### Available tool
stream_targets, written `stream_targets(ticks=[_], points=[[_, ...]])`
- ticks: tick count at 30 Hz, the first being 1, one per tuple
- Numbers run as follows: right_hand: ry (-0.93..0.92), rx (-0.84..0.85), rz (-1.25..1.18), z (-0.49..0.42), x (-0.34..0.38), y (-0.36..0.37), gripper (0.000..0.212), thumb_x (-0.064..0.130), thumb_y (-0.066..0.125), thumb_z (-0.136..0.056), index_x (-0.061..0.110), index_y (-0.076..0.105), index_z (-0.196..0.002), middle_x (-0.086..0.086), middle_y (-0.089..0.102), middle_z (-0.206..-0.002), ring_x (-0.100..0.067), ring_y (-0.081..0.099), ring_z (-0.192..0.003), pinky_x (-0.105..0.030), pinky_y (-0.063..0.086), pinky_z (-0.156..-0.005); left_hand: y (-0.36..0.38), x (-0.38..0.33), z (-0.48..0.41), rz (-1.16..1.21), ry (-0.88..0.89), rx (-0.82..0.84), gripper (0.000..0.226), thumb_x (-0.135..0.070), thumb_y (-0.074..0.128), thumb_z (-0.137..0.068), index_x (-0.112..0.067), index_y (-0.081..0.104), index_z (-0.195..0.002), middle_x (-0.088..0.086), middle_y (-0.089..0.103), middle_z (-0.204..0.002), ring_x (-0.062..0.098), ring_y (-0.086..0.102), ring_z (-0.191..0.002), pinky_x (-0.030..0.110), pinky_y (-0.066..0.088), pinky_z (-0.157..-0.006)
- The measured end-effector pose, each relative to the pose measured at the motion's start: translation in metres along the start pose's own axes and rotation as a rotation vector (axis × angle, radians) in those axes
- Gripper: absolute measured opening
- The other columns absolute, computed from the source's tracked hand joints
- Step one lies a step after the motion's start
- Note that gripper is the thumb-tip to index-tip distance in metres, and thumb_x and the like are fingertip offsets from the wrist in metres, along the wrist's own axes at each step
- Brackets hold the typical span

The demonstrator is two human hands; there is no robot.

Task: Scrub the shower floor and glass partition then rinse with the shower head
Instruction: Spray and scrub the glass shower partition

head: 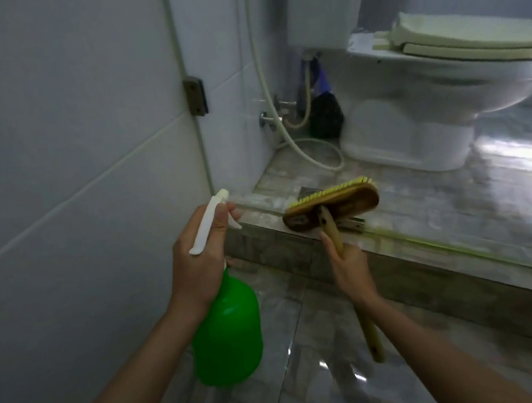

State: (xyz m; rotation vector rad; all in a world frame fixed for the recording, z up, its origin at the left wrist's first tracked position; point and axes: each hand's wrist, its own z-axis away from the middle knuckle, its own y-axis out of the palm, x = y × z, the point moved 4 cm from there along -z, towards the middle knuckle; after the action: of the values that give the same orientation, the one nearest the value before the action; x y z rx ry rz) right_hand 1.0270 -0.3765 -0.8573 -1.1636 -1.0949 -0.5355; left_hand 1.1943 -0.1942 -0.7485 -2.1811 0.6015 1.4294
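The left hand [198, 262], at centre-left of the frame, is wrapped around the white trigger head of a green spray bottle [227, 335], fingers closed over the neck, the nozzle pointing up and away; the bottle's body hangs below the wrist. The right hand [348, 266], at centre, is closed around the wooden handle of a scrub brush [331, 208]; the handle's free end juts down past the wrist, and the brush head, with yellow bristles facing away, is tilted above the edge of a raised stone step [297, 257]. Beyond the step lies wet marbled floor [423, 196]; a white hose [306, 160] loops on it near the tiled wall [50, 126] at left; a toilet [428, 96] fills the upper right; a glass partition [223, 40] edge with a hinge stands at upper centre.
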Motion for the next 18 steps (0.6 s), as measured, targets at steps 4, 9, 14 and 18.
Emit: stream_targets(ticks=[4, 9, 14, 18], points=[[-0.19, 0.007, -0.133, -0.019, 0.092, 0.004, 0.053, 0.057, 0.046, -0.092, 0.018, 0.046, -0.057, 0.0, 0.039, -0.048, -0.014, 0.036, -0.042, -0.029, 0.028, -0.046, -0.014, 0.01, 0.0, -0.03, -0.026, -0.027, 0.041, -0.043, 0.045, -0.1, -0.012, 0.071, -0.102, -0.002, 0.073, -0.098, -0.001, 0.065, -0.088, 0.011, 0.05, -0.074], [-0.302, -0.018, -0.258, -0.035, 0.154, 0.005, 0.053, 0.054, 0.049, -0.093, 0.024, 0.036, -0.052, 0.008, 0.033, -0.043, -0.01, 0.031, -0.039, -0.026, 0.024, -0.043, -0.021, 0.011, 0.003, -0.038, -0.066, -0.059, 0.036, -0.041, 0.045, -0.1, -0.018, 0.071, -0.105, 0.013, 0.071, -0.096, 0.016, 0.062, -0.074, 0.028, 0.054, -0.047], [-0.083, 0.137, 0.038, -0.018, 0.052, 0.043, 0.052, 0.054, 0.048, -0.092, 0.019, 0.042, -0.054, 0.003, 0.042, -0.047, -0.009, 0.038, -0.04, -0.027, 0.028, -0.046, -0.035, 0.009, 0.002, -0.051, -0.068, -0.094, 0.032, -0.045, 0.044, -0.098, -0.026, 0.069, -0.097, -0.011, 0.073, -0.096, 0.008, 0.068, -0.088, 0.037, 0.057, -0.06], [-0.111, 0.142, -0.034, -0.023, 0.091, 0.064, 0.054, 0.057, 0.047, -0.092, 0.02, 0.042, -0.053, 0.003, 0.042, -0.048, -0.013, 0.04, -0.043, -0.026, 0.029, -0.046, -0.04, 0.009, 0.004, -0.035, -0.083, -0.099, 0.025, -0.044, 0.044, -0.096, -0.034, 0.067, -0.096, -0.019, 0.073, -0.094, 0.006, 0.068, -0.083, 0.028, 0.054, -0.048]])
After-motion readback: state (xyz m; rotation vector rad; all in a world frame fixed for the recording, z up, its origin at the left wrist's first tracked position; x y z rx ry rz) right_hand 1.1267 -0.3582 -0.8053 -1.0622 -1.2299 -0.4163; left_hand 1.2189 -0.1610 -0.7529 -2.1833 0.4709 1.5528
